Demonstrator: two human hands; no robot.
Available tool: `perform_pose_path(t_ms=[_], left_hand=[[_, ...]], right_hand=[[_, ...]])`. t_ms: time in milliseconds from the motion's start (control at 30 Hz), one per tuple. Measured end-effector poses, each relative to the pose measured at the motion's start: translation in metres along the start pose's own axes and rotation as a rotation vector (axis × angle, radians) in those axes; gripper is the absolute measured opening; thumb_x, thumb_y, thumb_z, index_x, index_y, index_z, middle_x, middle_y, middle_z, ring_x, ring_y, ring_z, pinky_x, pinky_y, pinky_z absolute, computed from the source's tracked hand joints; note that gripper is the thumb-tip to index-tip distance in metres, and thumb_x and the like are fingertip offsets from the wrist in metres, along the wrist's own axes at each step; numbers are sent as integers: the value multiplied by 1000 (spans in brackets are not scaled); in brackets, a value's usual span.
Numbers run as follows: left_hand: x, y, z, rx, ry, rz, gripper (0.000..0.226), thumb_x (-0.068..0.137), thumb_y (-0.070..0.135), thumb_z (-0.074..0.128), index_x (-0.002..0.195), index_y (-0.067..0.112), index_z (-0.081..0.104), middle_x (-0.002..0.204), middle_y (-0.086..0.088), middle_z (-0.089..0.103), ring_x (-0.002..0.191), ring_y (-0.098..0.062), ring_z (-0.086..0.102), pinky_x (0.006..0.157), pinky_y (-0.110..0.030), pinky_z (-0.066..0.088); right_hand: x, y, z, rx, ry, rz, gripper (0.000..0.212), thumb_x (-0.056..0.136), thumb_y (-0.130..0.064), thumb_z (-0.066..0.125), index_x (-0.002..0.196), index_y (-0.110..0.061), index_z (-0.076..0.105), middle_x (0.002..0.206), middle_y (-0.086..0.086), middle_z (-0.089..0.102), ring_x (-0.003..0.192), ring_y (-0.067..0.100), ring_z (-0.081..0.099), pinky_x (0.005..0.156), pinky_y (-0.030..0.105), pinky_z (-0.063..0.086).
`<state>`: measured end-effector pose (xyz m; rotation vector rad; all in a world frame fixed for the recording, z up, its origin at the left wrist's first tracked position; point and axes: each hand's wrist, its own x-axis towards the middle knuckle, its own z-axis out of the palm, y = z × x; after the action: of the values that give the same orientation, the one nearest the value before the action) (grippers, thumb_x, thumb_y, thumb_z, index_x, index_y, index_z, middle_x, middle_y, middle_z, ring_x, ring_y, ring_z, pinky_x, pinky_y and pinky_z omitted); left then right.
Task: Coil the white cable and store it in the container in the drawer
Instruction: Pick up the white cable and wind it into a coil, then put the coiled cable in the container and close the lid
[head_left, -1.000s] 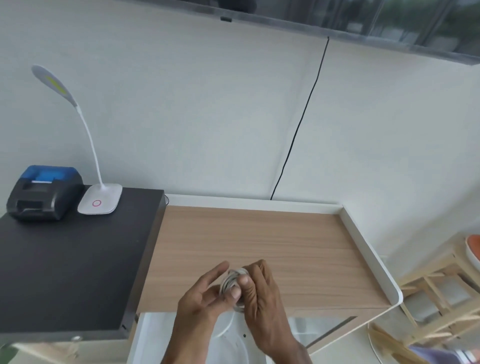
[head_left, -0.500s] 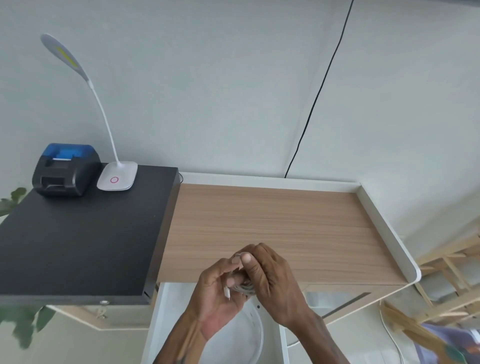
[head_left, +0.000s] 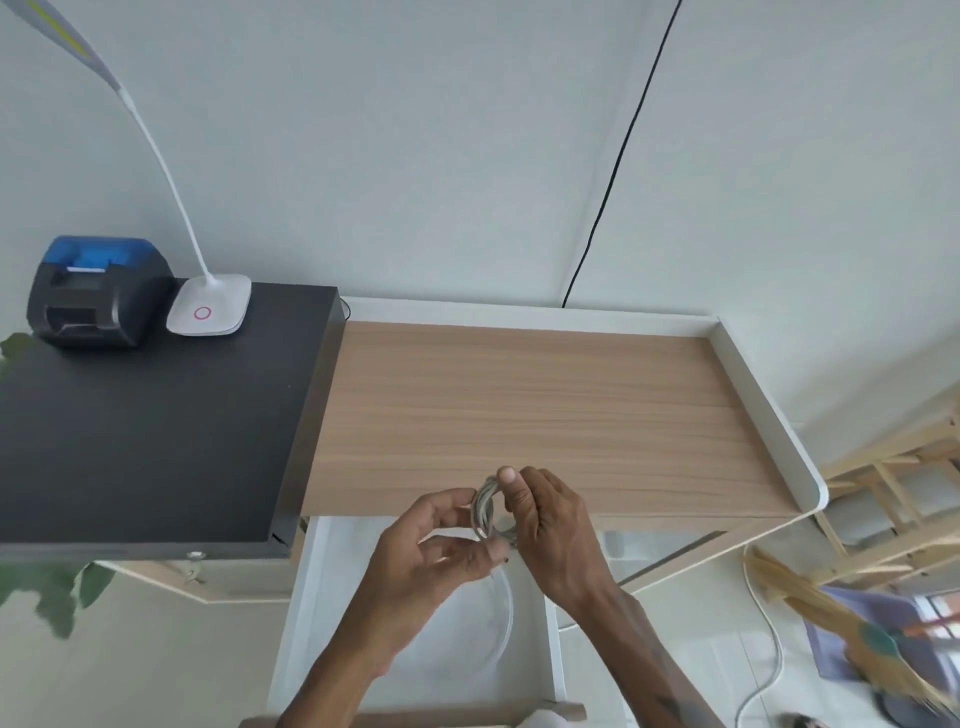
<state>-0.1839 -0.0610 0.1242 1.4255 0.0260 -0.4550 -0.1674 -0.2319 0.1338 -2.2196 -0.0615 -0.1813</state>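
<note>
A wood-grain surface (head_left: 545, 415) with a raised white rim along its back and right side stands against a pale wall, and a thin black cord (head_left: 621, 156) runs down that wall to the rim. To its left sits a higher black surface (head_left: 156, 431) carrying a black and blue printer (head_left: 98, 291) and, just beside it, the white base of a desk lamp (head_left: 208, 306) whose slim neck arches up and to the left. Green leaves show at the lower left, and a light wooden rack (head_left: 893, 499) stands to the right. Below the front edge of the wood-grain surface an open white drawer (head_left: 551, 654) holds a clear round container (head_left: 504, 618). Above the drawer, the white cable (head_left: 485, 506) is a small tight coil held between both hands: the right hand (head_left: 550, 530) is closed on it, thumb on top of the loops, while the left hand (head_left: 441, 551) touches the coil's left side with its fingers loosely curled.
</note>
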Motion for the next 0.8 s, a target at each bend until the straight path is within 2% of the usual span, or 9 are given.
perform_pose_path(t_ms=[67,133,233,333,500,600,667,733,800], left_hand=[[0,-15,4,79,105,-30,37,77,22,87,110,30,73,101,1,77,87,-22,78,80,-33,64],[0,-36,1,40,179,-108,33,82,6,81,111,18,74,96,-9,78,82,-27,79,80,-38,64],[-6,-74,-10,-17,263,-270,25,85,3,78,110,6,76,91,-18,78,78,-32,79,74,-33,64],[-11,-112,-22,30,346,-413,21,84,4,78,105,2,77,83,-14,80,76,-28,79,69,-28,63],[4,-154,-26,233,390,-505,25,87,8,75,111,1,75,98,-16,78,79,-24,79,77,-34,65],[19,-164,-28,529,402,-465,28,92,20,72,117,8,74,106,-5,74,89,-24,75,83,-33,62],[28,-163,-38,623,539,-383,27,93,24,69,117,14,72,112,-2,69,94,-19,70,78,-26,58],[40,-163,-55,549,701,-402,26,93,29,66,116,17,70,115,-3,68,94,-16,66,71,-18,50],[57,-164,-72,376,772,-545,27,93,32,63,110,13,71,111,-7,71,96,-24,65,75,-26,50]], right_hand=[[-8,12,15,1,-64,80,42,104,-28,44,73,-3,58,66,7,55,70,30,53,65,38,45],[-19,31,31,27,-171,225,43,105,-30,43,78,-4,62,72,8,62,72,27,56,68,33,44],[-44,63,55,138,-369,525,40,103,-42,42,101,-8,62,83,2,63,72,19,56,74,41,49],[-73,89,83,172,-482,683,30,101,-36,51,119,-12,48,92,4,66,66,21,63,76,47,55],[-85,114,131,33,-431,766,23,98,-18,53,116,-3,52,106,19,70,85,38,70,80,50,57],[-76,129,157,-87,-410,752,23,99,-11,51,119,-2,56,112,20,67,79,28,61,69,33,50],[-67,139,172,-166,-423,737,25,99,-11,50,122,-3,57,116,20,64,80,24,53,67,28,40],[-59,150,185,-199,-442,747,27,100,-11,48,125,-5,57,121,21,60,90,30,57,70,30,41],[-54,159,195,-205,-442,790,30,100,-14,47,127,-8,57,125,21,55,91,32,56,72,32,42]])
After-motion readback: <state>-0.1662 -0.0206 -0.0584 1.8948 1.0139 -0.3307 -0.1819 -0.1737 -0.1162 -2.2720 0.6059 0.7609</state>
